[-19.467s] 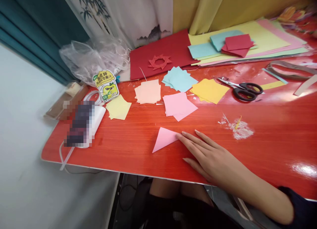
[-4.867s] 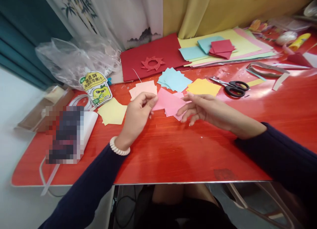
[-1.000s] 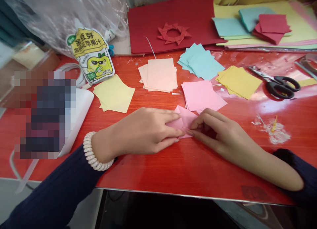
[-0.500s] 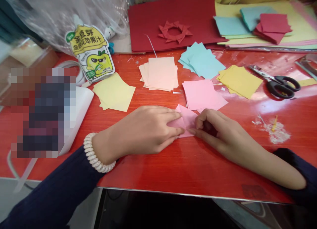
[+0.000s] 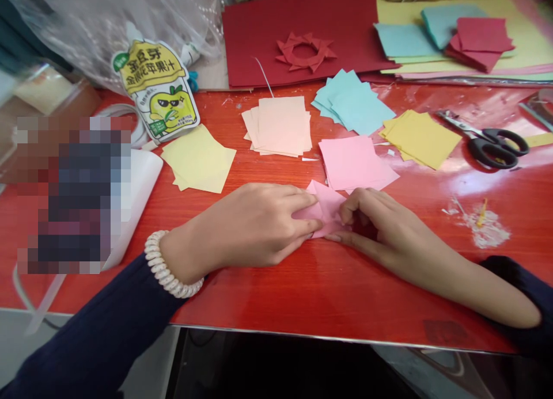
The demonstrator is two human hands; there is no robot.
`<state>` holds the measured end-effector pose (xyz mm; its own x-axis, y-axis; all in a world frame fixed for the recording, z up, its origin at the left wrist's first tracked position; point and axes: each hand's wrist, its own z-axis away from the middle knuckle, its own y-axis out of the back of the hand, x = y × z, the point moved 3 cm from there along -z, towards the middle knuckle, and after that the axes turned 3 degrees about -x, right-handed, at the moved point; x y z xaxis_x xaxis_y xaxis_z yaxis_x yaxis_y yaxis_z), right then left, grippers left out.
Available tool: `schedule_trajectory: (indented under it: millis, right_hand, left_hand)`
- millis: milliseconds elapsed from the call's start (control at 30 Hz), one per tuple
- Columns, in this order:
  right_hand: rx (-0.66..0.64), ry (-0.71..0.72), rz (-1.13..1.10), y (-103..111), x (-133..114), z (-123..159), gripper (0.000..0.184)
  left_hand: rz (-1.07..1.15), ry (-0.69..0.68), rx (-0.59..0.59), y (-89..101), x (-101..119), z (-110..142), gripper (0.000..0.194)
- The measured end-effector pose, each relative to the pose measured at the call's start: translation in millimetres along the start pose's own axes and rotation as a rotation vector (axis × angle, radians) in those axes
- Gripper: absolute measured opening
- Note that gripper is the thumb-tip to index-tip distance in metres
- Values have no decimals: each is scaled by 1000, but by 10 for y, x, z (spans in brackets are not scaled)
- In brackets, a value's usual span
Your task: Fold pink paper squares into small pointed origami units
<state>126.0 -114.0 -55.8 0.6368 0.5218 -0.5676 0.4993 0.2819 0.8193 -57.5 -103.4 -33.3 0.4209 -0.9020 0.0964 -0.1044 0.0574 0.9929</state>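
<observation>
1. As I watch through the head camera, the small folded sheet of pink paper [image 5: 326, 200] lies on the glossy red wood-grain table [image 5: 276, 295], its upper tip just beside the fanned stack of square pink papers [image 5: 349, 162] and its lower edge facing me.
2. My left hand [image 5: 254, 226], wearing a white coiled band [image 5: 166, 272] at the wrist, lies palm down across the sheet's left part, the visible fingers apart and their tips on the paper.
3. My right hand [image 5: 384, 226] is at the sheet's right edge, index finger curled and thumb reaching along the lower edge; I cannot tell whether they are clamped on the paper.
4. Toward me I have a broad strip of red surface between both hands and the table's front edge.
5. Away from me room is tight: beyond the pink stack sit the fanned peach paper squares [image 5: 283, 125] and light-blue paper squares [image 5: 356, 105], with the golden-yellow paper squares [image 5: 425, 140] to the right.
6. On the left, the pale-yellow paper squares [image 5: 201, 160] sit near my left hand.
7. Farther right, black-handled metal scissors [image 5: 480, 141] lie well apart from my right hand.
</observation>
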Motion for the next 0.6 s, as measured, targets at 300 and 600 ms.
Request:
schedule_trajectory:
  millis: [300, 600]
  right_hand:
    - [-14, -4, -24, 1, -9, 1, 15]
    - [-15, -7, -18, -8, -11, -3, 14]
  left_hand:
    - [6, -12, 8, -2, -3, -4, 28]
    - [11, -8, 26, -8, -6, 0, 27]
